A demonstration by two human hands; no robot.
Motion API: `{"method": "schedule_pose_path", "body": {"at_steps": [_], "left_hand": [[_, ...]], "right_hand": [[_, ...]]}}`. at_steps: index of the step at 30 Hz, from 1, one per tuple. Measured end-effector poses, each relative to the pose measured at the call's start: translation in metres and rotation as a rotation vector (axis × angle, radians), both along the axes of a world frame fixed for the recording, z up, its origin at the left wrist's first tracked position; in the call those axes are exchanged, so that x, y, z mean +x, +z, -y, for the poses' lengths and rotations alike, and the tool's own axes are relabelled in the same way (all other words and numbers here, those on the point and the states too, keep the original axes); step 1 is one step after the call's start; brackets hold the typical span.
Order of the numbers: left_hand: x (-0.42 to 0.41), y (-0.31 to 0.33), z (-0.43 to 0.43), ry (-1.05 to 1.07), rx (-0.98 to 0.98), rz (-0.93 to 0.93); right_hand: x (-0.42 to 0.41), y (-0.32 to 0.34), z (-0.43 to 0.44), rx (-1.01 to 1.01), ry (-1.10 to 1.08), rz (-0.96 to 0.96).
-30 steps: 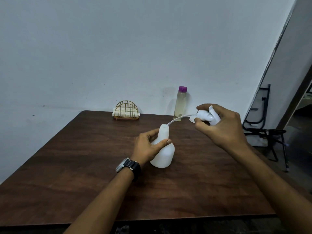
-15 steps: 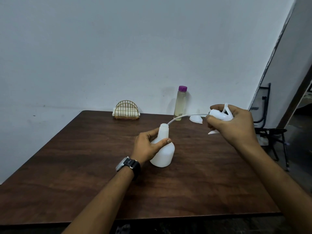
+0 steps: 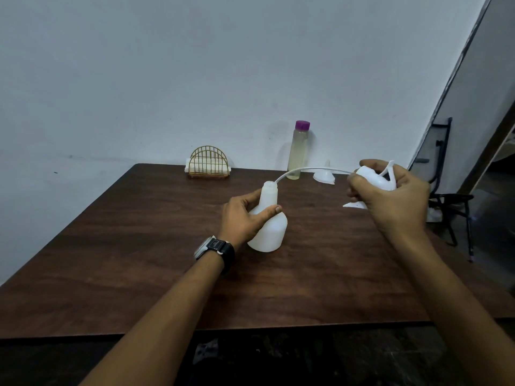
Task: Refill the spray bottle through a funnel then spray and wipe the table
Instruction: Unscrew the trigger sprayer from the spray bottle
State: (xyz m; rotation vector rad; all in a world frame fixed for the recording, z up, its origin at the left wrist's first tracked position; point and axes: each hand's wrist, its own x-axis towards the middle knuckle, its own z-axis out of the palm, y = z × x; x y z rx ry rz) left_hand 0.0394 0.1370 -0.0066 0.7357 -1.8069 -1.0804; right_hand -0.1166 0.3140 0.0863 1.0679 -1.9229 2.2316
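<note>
A white spray bottle body [image 3: 271, 229] stands upright on the dark wooden table [image 3: 139, 260], its neck open. My left hand [image 3: 243, 218] grips it just below the neck. My right hand [image 3: 390, 199] holds the white spray head [image 3: 373, 178] off to the right, above the table. The head's thin white dip tube [image 3: 309, 170] arcs left, its tip still at the bottle mouth. A white funnel [image 3: 324, 176] lies upside down near the back edge. Beside it stands a clear refill bottle [image 3: 298, 154] with a purple cap and pale yellowish liquid.
A gold wire holder [image 3: 209, 165] with white napkins sits at the table's back edge against the wall. A black folding chair [image 3: 451, 201] stands right of the table. The table's right edge lies under my right forearm.
My right hand has carried the spray head to the right, drawing the dip tube out of the bottle. My left hand and the bottle have stayed in place.
</note>
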Motion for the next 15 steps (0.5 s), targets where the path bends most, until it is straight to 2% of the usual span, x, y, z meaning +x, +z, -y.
{"method": "schedule_pose_path", "body": {"at_steps": [15], "left_hand": [[0.0, 0.0, -0.006, 0.075, -0.018, -0.009]], "right_hand": [[0.0, 0.022, -0.014, -0.038, -0.063, -0.001]]}}
